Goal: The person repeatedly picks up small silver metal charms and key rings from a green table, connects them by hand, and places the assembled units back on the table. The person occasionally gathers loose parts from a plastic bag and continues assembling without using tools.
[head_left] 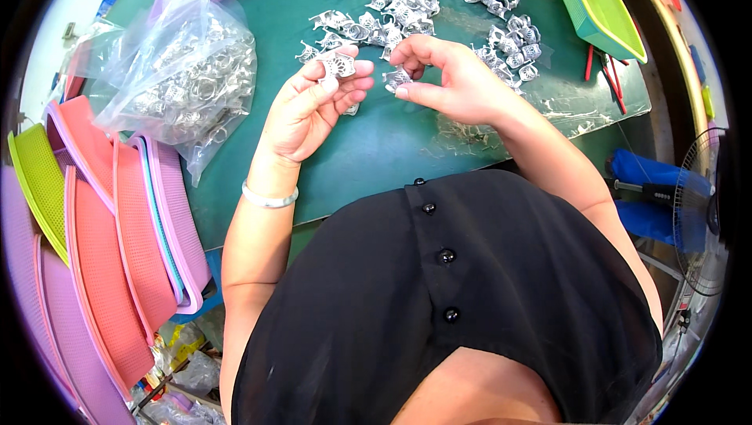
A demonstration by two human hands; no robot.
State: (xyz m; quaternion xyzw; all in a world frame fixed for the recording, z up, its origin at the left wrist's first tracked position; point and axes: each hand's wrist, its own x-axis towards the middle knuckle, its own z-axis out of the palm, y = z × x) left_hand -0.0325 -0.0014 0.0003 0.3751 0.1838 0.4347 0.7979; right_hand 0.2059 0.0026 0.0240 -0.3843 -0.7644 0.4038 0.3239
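My left hand [301,112] is raised over the table, palm partly up. Its thumb and fingers pinch a small silver openwork metal piece [339,65] with a curved band. Close by on the right, my right hand [454,84] grips a similar silver openwork metal piece [396,78] between thumb and bent fingers. The two held pieces are near each other but apart. Just beyond my hands lies a loose pile of the same silver pieces [409,8]. Another heap [513,47] spreads past my right hand. One more piece shows partly beneath my left hand.
On the green table [376,151], a clear plastic bag [200,80] full of silver pieces stands at the left. A green basket [599,2] sits at the far right, near red-handled pliers [612,80]. Nested coloured baskets [102,253] crowd the left side; a fan [699,213] stands right.
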